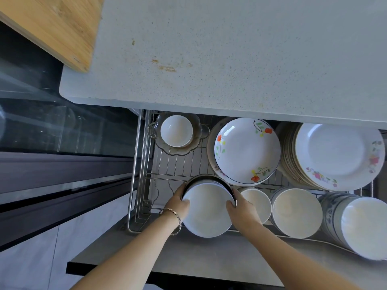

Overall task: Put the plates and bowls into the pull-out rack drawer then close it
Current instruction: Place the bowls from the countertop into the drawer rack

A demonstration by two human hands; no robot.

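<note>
The pull-out rack drawer stands open below the counter. Over its front left part I hold a stack of white bowls with a dark rim at the back. My left hand grips the stack's left side and my right hand grips its right side. Behind it lie a flowered plate stack and a taller plate stack. A small white bowl sits in a glass dish at the back left. More white bowls and blue-patterned bowls fill the front right.
The speckled grey countertop overhangs the drawer's back. A wooden cutting board lies at the top left. A dark glass-fronted appliance stands to the left. The drawer's grey front panel runs under my forearms.
</note>
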